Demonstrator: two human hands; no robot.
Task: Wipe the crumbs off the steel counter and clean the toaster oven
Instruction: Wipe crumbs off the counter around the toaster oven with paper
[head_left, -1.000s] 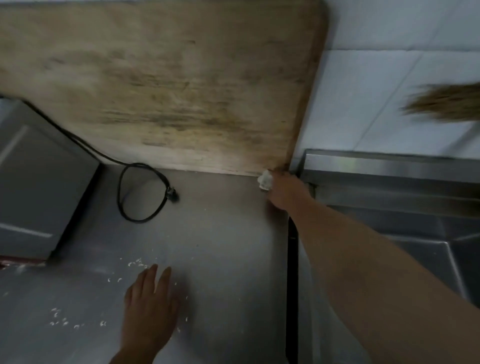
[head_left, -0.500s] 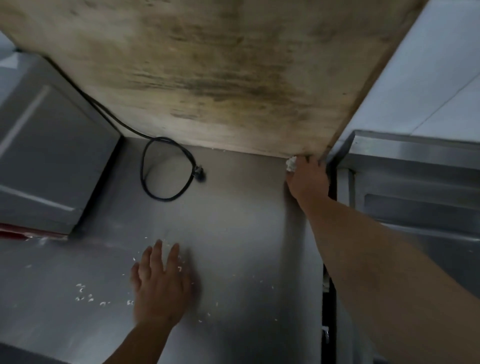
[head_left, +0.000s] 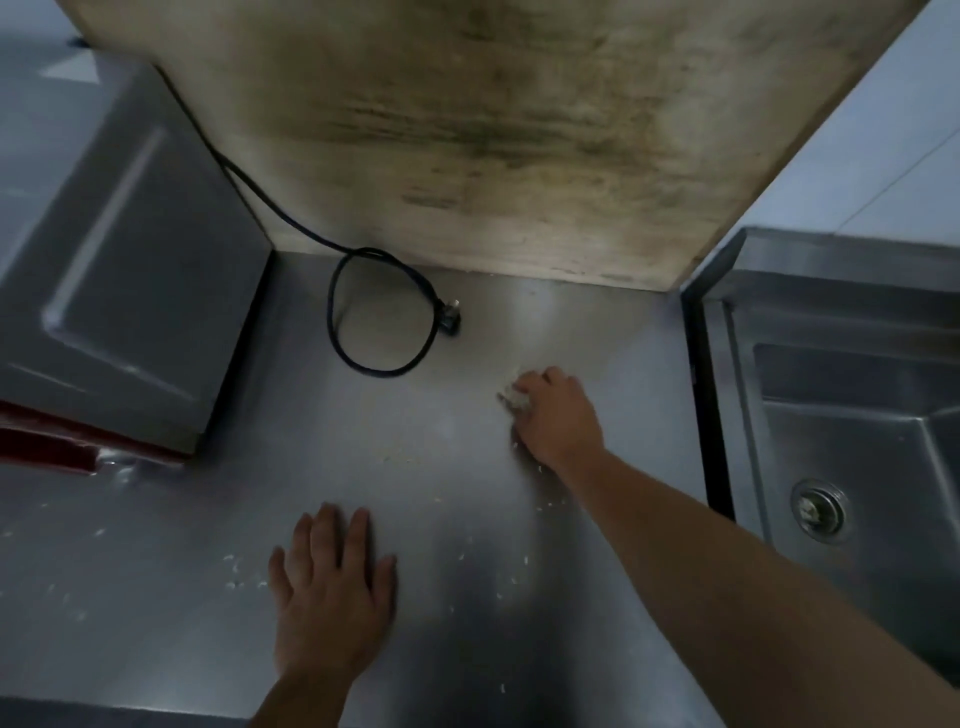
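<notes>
The steel counter (head_left: 457, 447) fills the middle of the head view, with pale crumbs (head_left: 236, 569) scattered over its near half. My right hand (head_left: 558, 415) is closed on a small whitish wad (head_left: 515, 399) and presses it on the counter, right of centre. Flat on the counter near the front edge lies my left hand (head_left: 332, 592), fingers spread, holding nothing. The grey toaster oven (head_left: 119, 291) with a red front edge stands at the left. Its black cord (head_left: 382, 312) loops on the counter behind.
A large stained wooden board (head_left: 493, 135) leans upright against the back wall. A steel sink (head_left: 852, 415) with a drain (head_left: 818, 512) sits to the right, across a dark gap. White wall tiles (head_left: 872, 176) are at the upper right.
My right hand has pulled the wad from the back corner by the board toward me and leftward across the counter. The left hand stays flat. The view has tilted down.
</notes>
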